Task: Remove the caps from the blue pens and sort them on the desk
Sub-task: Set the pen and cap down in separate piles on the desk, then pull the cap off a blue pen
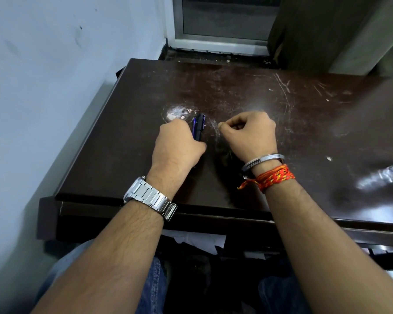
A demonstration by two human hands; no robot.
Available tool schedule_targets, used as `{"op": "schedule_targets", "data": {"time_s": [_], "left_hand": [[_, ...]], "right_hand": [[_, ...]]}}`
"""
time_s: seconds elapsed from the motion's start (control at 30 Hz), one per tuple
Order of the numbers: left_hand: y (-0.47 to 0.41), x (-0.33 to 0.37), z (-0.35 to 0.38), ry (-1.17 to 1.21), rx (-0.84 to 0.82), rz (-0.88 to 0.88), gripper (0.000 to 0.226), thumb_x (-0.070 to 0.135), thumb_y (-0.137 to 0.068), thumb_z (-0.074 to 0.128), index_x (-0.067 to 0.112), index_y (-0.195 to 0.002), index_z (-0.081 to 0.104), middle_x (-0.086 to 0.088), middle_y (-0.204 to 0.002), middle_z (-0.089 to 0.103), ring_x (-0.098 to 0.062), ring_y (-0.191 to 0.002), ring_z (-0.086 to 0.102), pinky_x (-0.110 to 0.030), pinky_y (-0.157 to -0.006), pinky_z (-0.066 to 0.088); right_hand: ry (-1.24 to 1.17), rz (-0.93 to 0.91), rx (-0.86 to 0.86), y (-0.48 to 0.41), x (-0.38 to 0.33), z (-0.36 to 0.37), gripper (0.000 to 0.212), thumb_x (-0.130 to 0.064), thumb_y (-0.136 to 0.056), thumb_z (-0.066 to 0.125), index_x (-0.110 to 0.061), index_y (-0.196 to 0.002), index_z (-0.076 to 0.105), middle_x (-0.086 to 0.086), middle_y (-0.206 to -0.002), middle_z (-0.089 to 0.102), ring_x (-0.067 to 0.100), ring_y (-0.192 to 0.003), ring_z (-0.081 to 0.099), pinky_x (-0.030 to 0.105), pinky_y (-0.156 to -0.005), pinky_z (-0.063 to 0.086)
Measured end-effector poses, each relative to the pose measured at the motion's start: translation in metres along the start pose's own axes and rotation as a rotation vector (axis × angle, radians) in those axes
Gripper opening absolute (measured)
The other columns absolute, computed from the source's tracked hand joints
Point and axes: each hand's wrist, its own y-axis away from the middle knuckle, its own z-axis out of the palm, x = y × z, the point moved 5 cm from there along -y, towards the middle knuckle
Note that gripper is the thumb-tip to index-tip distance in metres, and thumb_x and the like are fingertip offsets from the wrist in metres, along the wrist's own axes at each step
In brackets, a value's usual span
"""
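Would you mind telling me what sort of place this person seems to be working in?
Probably a plain room in a home or small office: a scratched dark wooden desk stands in a corner against a painted wall, with an aluminium-framed window behind it.

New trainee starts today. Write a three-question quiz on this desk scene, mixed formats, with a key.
1. True or false: the left hand grips the blue pens.
2. Which wrist wears the watch? A) left B) right
3. Fill in: the right hand is curled into a loose ____ above the desk.

Key: 1 true; 2 A; 3 fist. What the right hand holds, if anything, cannot be seen.
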Motion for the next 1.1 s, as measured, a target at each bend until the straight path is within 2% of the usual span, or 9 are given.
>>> {"op": "schedule_targets", "data": {"time_s": [0.23, 0.37, 0.53, 0.7, 0.77, 0.87, 0.93, 1.0, 1.1], "left_hand": [[0.003, 0.005, -0.005, 0.053, 0.072, 0.041, 0.024, 0.031, -0.075, 0.078, 0.009, -0.071, 0.070, -0.005, -0.064, 0.066, -0.020, -0.060, 0.066, -0.023, -0.045, 0.042], [0.009, 0.011, -0.009, 0.192, 0.104, 0.107, 0.025, 0.029, -0.072, 0.077, 0.013, -0.055, 0.070, 0.003, -0.043, 0.060, -0.003, -0.043, 0.059, -0.010, -0.039, 0.038], [0.012, 0.014, 0.001, 0.282, 0.003, 0.152, 0.022, 0.033, -0.071, 0.078, 0.020, -0.056, 0.067, 0.018, -0.038, 0.056, 0.007, -0.043, 0.055, -0.004, -0.043, 0.037], [0.014, 0.015, 0.014, 0.468, -0.079, 0.083, 0.012, 0.035, -0.075, 0.067, 0.024, -0.079, 0.063, 0.009, -0.069, 0.066, 0.004, -0.060, 0.061, -0.010, -0.057, 0.049], [0.018, 0.018, 0.018, 0.610, -0.135, 0.011, 0.018, 0.032, -0.073, 0.054, 0.023, -0.085, 0.063, 0.002, -0.072, 0.068, -0.019, -0.065, 0.067, -0.035, -0.060, 0.058], [0.020, 0.025, 0.019, 0.650, -0.116, 0.030, 0.022, 0.031, -0.081, 0.044, 0.025, -0.082, 0.066, -0.003, -0.066, 0.066, -0.048, -0.078, 0.056, -0.045, -0.058, 0.049], [0.021, 0.028, 0.018, 0.633, -0.107, 0.083, 0.030, 0.033, -0.094, 0.042, 0.026, -0.097, 0.072, 0.007, -0.080, 0.072, -0.038, -0.091, 0.066, -0.039, -0.071, 0.053], [0.020, 0.030, 0.020, 0.585, -0.091, 0.119, 0.033, 0.031, -0.101, 0.040, 0.021, -0.113, 0.069, 0.000, -0.104, 0.074, -0.026, -0.103, 0.068, -0.044, -0.090, 0.055], [0.021, 0.032, 0.022, 0.519, -0.055, 0.111, 0.034, 0.033, -0.101, 0.038, 0.018, -0.109, 0.068, -0.009, -0.104, 0.074, -0.032, -0.102, 0.068, -0.044, -0.087, 0.055]], "right_hand": [[-0.106, 0.059, -0.007, -0.001, 0.005, 0.005, 0.021, -0.042, -0.075, 0.071, -0.024, -0.063, 0.071, -0.014, -0.051, 0.062, -0.003, -0.052, 0.058, 0.007, -0.054, 0.040], [-0.480, 0.279, -0.180, 0.001, 0.008, 0.022, 0.037, -0.045, -0.080, 0.071, -0.014, -0.061, 0.068, -0.003, -0.053, 0.066, 0.011, -0.046, 0.060, 0.031, -0.055, 0.055], [-0.744, 0.413, -0.203, -0.003, 0.013, 0.028, 0.033, -0.029, -0.087, 0.071, -0.012, -0.059, 0.068, 0.009, -0.061, 0.066, 0.019, -0.052, 0.060, 0.029, -0.052, 0.052], [-0.796, 0.409, -0.238, 0.002, 0.006, 0.033, 0.032, -0.030, -0.081, 0.072, -0.015, -0.054, 0.067, 0.001, -0.054, 0.062, 0.017, -0.048, 0.055, 0.025, -0.046, 0.043], [-0.825, 0.402, -0.241, 0.004, 0.002, 0.036, 0.030, -0.031, -0.083, 0.071, -0.016, -0.057, 0.065, 0.006, -0.060, 0.062, 0.023, -0.054, 0.056, 0.031, -0.053, 0.047], [-0.909, 0.388, -0.301, 0.008, -0.008, 0.040, 0.028, -0.027, -0.090, 0.066, -0.014, -0.065, 0.071, 0.022, -0.082, 0.062, 0.033, -0.077, 0.055, 0.050, -0.076, 0.049], [-0.963, 0.387, -0.313, 0.011, -0.012, 0.040, 0.028, -0.022, -0.094, 0.062, -0.010, -0.070, 0.071, 0.024, -0.087, 0.064, 0.033, -0.083, 0.059, 0.056, -0.090, 0.050], [-1.013, 0.414, -0.276, 0.012, -0.013, 0.039, 0.027, -0.017, -0.094, 0.062, -0.006, -0.070, 0.067, 0.022, -0.086, 0.063, 0.031, -0.084, 0.059, 0.051, -0.089, 0.050], [-1.044, 0.461, -0.197, 0.014, -0.013, 0.035, 0.028, -0.011, -0.092, 0.064, -0.006, -0.064, 0.065, 0.016, -0.076, 0.063, 0.027, -0.078, 0.059, 0.043, -0.082, 0.050]]}}
